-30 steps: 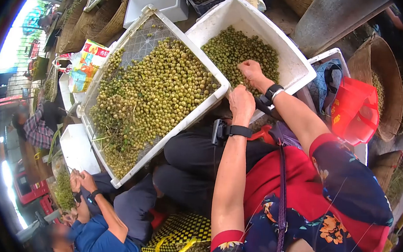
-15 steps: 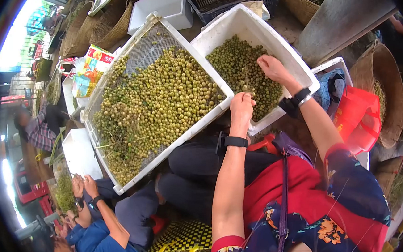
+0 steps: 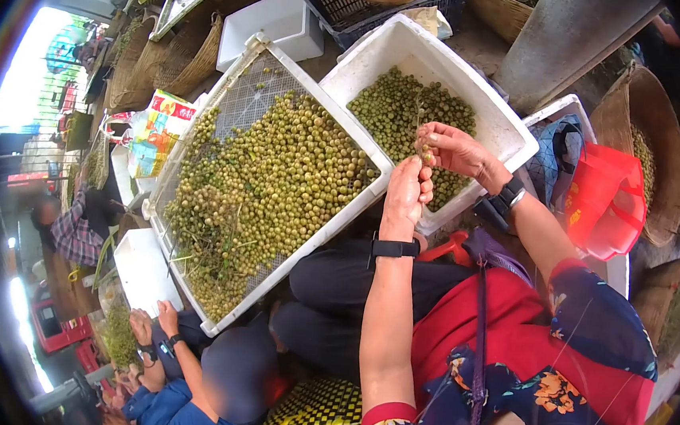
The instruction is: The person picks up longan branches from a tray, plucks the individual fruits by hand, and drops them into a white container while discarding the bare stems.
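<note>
- Left hand (image 3: 406, 187) is pinching the lower part of a thin fruit sprig (image 3: 427, 156) between thumb and fingertips.
- Right hand (image 3: 458, 151), just beside it, is grasping higher on the same sprig; fingers are hiding the exact contact.
- That sprig is hanging between both hands, over the near side of the white foam box (image 3: 499, 137). It is probably weighing very little, its stem looking dry and brittle, its fruit firm, round and apt to roll; bare stem is offering the surest hold.
- Loose green fruit (image 3: 389, 96) is lying beyond the hands, inside that box.
- Mesh tray (image 3: 250, 85), left of the hands, is holding more fruit and twiggy scraps.
- Red bag (image 3: 608, 206), right of the hands, is showing yellow print, folded past reading.
- Colourful printed bag (image 3: 158, 134), farther left beyond the tray, is carrying characters too small to read; no brand is showing clearly anywhere.
</note>
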`<action>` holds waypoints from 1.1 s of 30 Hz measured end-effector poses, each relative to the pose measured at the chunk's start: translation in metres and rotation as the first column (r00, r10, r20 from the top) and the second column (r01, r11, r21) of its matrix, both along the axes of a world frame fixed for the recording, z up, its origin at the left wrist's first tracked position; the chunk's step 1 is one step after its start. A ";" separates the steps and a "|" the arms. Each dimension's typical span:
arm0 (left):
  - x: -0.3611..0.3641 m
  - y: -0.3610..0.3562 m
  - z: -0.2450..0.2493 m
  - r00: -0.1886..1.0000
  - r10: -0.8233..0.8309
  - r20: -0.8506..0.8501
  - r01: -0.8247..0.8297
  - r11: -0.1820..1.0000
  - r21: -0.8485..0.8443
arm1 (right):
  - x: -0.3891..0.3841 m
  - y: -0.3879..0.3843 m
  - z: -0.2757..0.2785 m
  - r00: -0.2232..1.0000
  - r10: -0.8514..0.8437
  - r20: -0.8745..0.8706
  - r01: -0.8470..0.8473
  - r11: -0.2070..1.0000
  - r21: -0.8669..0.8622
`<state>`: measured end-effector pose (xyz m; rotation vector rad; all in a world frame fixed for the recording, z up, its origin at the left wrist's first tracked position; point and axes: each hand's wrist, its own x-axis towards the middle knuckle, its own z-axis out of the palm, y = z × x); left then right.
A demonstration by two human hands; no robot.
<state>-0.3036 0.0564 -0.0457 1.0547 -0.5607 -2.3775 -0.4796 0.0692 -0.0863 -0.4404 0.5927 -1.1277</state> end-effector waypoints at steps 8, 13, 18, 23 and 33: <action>-0.003 0.004 0.001 0.983 -0.051 0.178 0.058 0.998 -0.033 | -0.009 -0.006 0.004 0.998 0.063 -0.027 -0.059 0.992 0.116; 0.000 0.010 0.006 0.960 -0.155 0.233 0.174 0.983 -0.062 | -0.033 -0.017 0.008 0.934 0.308 -0.178 -0.298 0.951 0.081; 0.005 0.012 0.020 0.938 -0.192 0.289 0.216 0.975 -0.051 | -0.049 -0.033 0.004 0.785 0.528 -0.325 -0.507 0.848 0.155; 0.015 0.006 0.033 0.947 -0.158 0.281 0.180 0.982 -0.052 | -0.063 -0.036 0.003 0.638 0.481 -0.601 -0.443 0.868 0.224; 0.003 0.013 0.019 0.937 0.013 0.348 0.047 0.985 -0.166 | 0.001 0.019 0.061 0.571 0.149 -0.807 -0.370 0.924 -0.092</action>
